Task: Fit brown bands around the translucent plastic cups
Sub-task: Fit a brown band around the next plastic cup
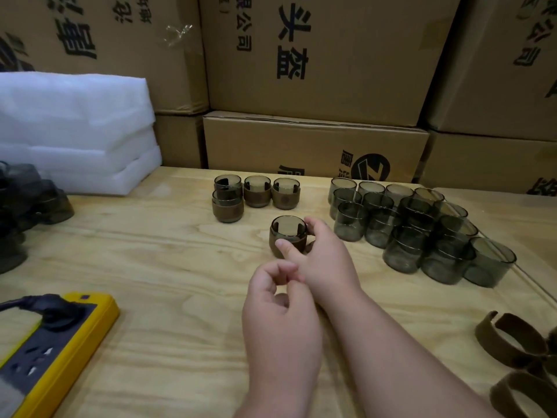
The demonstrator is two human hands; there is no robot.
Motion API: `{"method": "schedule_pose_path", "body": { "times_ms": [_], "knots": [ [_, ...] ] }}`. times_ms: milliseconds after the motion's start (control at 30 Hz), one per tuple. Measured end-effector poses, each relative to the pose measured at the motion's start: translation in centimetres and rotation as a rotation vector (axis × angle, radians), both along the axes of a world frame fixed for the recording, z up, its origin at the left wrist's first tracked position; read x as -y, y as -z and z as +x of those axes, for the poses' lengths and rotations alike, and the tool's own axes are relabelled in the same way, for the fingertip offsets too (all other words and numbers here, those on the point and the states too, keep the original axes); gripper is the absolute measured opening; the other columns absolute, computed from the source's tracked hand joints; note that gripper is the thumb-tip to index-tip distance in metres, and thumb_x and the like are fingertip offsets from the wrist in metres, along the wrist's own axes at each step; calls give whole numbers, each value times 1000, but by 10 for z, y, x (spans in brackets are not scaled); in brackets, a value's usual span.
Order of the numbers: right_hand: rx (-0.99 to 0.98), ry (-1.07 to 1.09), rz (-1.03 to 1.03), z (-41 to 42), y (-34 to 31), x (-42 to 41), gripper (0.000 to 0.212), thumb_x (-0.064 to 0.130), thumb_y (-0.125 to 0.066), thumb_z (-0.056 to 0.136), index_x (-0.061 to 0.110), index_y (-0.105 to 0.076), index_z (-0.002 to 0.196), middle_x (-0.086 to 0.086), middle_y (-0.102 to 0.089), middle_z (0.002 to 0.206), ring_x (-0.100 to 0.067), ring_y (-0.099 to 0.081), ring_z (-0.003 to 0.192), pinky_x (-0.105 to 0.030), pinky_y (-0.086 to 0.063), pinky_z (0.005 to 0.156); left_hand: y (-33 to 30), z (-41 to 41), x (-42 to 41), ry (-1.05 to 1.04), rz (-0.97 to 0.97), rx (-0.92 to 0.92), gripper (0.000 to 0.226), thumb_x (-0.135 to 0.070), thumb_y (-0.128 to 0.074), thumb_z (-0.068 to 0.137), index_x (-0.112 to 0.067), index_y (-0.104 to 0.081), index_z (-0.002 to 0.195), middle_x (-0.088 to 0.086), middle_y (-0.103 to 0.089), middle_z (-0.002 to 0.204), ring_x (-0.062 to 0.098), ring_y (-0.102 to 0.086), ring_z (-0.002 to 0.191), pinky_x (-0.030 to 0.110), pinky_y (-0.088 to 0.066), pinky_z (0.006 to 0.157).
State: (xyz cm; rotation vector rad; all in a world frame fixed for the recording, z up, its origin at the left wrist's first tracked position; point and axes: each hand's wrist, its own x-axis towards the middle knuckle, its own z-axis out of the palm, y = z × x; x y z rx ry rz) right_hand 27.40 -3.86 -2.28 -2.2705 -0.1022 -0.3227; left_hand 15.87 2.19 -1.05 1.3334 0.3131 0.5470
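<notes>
The right hand [316, 254] pinches the upright banded cup [287, 235] just beyond the empty, loosely curled left hand [280, 309], finished cups [256, 191] farther left.

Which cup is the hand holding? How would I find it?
Start at the wooden table and find the four banded cups near the back. Just in front, the right hand grips one cup. It stands alone, wearing a brown band, unlike the bare cups crowded on the right.
</notes>
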Motion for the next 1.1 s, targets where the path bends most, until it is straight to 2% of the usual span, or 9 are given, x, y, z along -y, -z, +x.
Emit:
{"method": "schedule_pose_path", "body": {
  "times_ms": [100, 167, 300, 500, 667, 800, 933, 1033, 1100],
  "knots": [
    [22, 22, -41, 21, 0, -20, 70, 65, -69, 78, 37, -49, 140, 13, -64, 133, -16, -61, 122, -35, -52, 94, 0, 1, -2, 19, -5, -47, 46, 3, -56, 92, -40, -65, 78, -17, -60, 54, 12, -47, 44, 33, -42, 53],
    [34, 24, -63, 33, -1, -33, 74, 67, -66, 80, 33, -48, 143, 11, -62, 137, -18, -60, 125, -40, -53, 99, 0, 2, -2, 7, 0, -68, 43, -1, -58, 91, -40, -65, 76, -15, -59, 53, 15, -48, 43, 35, -43, 52],
    [46, 38, -64, 52, -3, -48, 74, 67, -63, 84, 29, -47, 146, 9, -61, 139, -19, -58, 127, -44, -53, 100, 1, 4, -2, -19, -2, -86, 43, -3, -61, 89, -42, -66, 74, -14, -57, 51, 12, -43, 41, 26, -38, 42],
    [30, 46, -59, 71, -5, -62, 74, 67, -64, 85, 29, -46, 145, 7, -63, 137, -22, -61, 123, -43, -54, 96, 0, 5, -2, -55, 6, -82, 46, 1, -62, 85, -40, -67, 66, -4, -55, 51, 8, -35, 37, 17, -31, 40],
    [24, 36, -58, 78, -6, -67, 76, 69, -64, 83, 29, -46, 145, 7, -63, 137, -21, -61, 123, -43, -53, 97, 1, 7, -1, -70, 22, -104, 55, 8, -61, 84, -41, -65, 58, -5, -55, 51, 7, -33, 38, 18, -28, 40],
    [11, 17, -30, 80, -7, -69, 79, 70, -65, 83, 28, -45, 147, 7, -60, 141, -19, -58, 128, -44, -53, 99, 3, 8, -3, -59, 37, -89, 54, 8, -61, 84, -40, -66, 59, -7, -55, 51, 6, -33, 37, 16, -29, 39],
    [23, 13, 69, 71, -6, -64, 71, 64, -64, 87, 25, -49, 145, 6, -59, 139, -18, -58, 127, -40, -51, 101, 6, 9, -6, -29, 62, -45, 46, 3, -61, 86, -39, -69, 68, -11, -59, 54, 7, -40, 41, 17, -34, 42],
    [13, 25, 71, 58, -4, -55, 63, 55, -62, 92, 24, -48, 146, 4, -56, 143, -19, -56, 129, -40, -49, 104, 8, 9, -8, 3, 36, -16, 38, -1, -60, 92, -35, -69, 75, -10, -62, 56, 8, -43, 43, 23, -36, 44],
    [-3, 31, 60, 46, -3, -45, 56, 47, -60, 95, 24, -49, 145, 3, -55, 143, -19, -55, 128, -38, -47, 104, 8, 7, -9, 17, 12, 11, 27, -12, -56, 89, -33, -69, 78, -6, -61, 58, 13, -42, 44, 27, -36, 49]
  ]
}}
